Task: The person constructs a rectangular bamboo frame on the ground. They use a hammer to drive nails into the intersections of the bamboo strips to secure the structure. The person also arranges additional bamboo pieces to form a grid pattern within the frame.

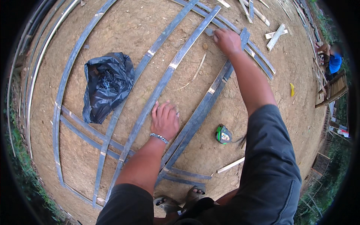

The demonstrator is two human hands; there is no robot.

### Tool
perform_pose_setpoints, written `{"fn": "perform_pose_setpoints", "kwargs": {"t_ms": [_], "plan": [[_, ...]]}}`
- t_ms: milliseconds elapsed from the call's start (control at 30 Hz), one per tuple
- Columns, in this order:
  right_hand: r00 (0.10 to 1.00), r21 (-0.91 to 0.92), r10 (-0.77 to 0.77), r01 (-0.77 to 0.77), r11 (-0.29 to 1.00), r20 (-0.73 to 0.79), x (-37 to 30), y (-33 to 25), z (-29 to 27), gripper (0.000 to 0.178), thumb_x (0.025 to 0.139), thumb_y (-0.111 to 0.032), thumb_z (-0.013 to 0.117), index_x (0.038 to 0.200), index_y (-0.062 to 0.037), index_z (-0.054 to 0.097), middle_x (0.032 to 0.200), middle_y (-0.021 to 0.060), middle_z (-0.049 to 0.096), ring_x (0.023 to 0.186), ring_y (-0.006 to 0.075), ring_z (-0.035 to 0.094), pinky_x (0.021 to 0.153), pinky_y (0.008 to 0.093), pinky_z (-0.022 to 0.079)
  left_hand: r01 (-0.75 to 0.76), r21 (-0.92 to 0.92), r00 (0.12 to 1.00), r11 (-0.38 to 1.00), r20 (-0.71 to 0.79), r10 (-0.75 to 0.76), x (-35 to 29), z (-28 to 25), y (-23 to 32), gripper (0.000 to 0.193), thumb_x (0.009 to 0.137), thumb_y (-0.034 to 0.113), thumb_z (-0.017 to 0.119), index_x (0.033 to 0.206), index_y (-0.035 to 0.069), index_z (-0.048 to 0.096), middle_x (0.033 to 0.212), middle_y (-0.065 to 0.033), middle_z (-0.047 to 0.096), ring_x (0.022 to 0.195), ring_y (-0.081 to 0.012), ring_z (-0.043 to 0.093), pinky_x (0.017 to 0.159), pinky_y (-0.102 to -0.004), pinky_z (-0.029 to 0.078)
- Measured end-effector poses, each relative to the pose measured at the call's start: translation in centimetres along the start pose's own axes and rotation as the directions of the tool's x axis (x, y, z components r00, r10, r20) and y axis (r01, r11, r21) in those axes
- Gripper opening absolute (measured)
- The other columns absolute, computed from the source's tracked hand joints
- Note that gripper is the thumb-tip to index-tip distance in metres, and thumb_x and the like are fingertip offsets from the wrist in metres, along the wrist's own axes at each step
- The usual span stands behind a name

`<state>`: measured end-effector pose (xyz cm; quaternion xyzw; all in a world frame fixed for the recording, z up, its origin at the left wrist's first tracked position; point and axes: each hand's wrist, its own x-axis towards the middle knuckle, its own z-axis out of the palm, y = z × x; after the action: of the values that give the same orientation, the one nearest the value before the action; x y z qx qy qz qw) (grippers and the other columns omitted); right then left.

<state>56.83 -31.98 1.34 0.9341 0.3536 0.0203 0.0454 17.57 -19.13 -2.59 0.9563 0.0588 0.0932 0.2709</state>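
My left hand (165, 119), with a chain bracelet (159, 137) at its wrist, leans low over the soil. Its fingers are slightly apart, close beside a long dark slat (164, 80) with pale bands, like split bamboo. Farther off, my right hand (227, 41) is closed where slats cross at the far end of the frame. A grey end of something (209, 32) shows at its left side; what the fingers hold is hidden. A doubled slat (202, 108) runs between my arms. Left of my left hand, an open black plastic bag (108, 86) holds many thin dark pieces, perhaps nails.
A green and black tape measure (223, 134) lies right of the doubled slat. Pale wood offcuts (276, 37) are scattered at the far right, near a yellow object (292, 89). A person in blue (335, 63) sits at the right edge. Long poles (41, 60) line the left.
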Motion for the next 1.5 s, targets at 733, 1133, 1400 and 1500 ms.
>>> {"fn": "perform_pose_setpoints", "kwargs": {"t_ms": [733, 1133, 1400, 1500], "plan": [[0.923, 0.899, 0.355, -0.274, 0.343, 0.146, -13.2, -8.7, -4.5, 0.049, 0.096, -0.018, 0.068, 0.140, -0.0012, 0.057, 0.095, 0.0096, 0.071, 0.084, 0.0169, 0.066, 0.073, 0.0299, 0.052, 0.070, -0.071, 0.996, 0.995, -0.051, -0.074, -0.7, 0.0, 0.0, 0.019, 0.093, 0.020, 0.063, 0.109, 0.009, 0.061, 0.122, -0.0097, 0.062, 0.132, -0.0263, 0.050, 0.123, -0.0485, 0.025], [0.907, 0.881, -0.168, -0.309, 0.358, 0.387, -28.2, -32.7, -0.6, 0.037, 0.091, -0.009, 0.072, 0.125, 0.0019, 0.065, 0.091, 0.0111, 0.073, 0.084, 0.0179, 0.069, 0.078, 0.0315, 0.054, 0.497, -0.340, 0.528, 0.798, -0.611, -0.589, -24.2, -12.8, -3.4, 0.012, 0.097, 0.014, 0.060, 0.104, 0.005, 0.062, 0.105, -0.0156, 0.067, 0.101, -0.0360, 0.063, 0.091, -0.0470, 0.048], [0.877, 0.876, -0.056, -0.469, 0.113, 0.477, -28.2, -40.4, 0.1, 0.023, 0.086, -0.003, 0.075, 0.106, 0.0041, 0.064, 0.089, 0.0116, 0.075, 0.070, 0.0153, 0.069, 0.064, 0.0300, 0.054, 0.769, -0.167, 0.533, 0.617, -0.364, -0.763, -24.2, -13.8, -7.1, 0.017, 0.099, 0.020, 0.057, 0.107, 0.006, 0.059, 0.108, -0.0184, 0.067, 0.099, -0.0409, 0.064, 0.086, -0.0502, 0.050], [0.864, 0.863, -0.027, -0.499, 0.082, 0.502, -28.4, -40.8, -0.1, 0.022, 0.086, 0.001, 0.074, 0.104, 0.0028, 0.062, 0.088, 0.0111, 0.074, 0.071, 0.0147, 0.068, 0.062, 0.0286, 0.054, 0.832, -0.158, 0.476, 0.532, -0.292, -0.830, -23.3, -13.3, -6.2, 0.020, 0.101, 0.025, 0.055, 0.112, 0.009, 0.056, 0.110, -0.0184, 0.068, 0.103, -0.0417, 0.065, 0.086, -0.0527, 0.051]]}}
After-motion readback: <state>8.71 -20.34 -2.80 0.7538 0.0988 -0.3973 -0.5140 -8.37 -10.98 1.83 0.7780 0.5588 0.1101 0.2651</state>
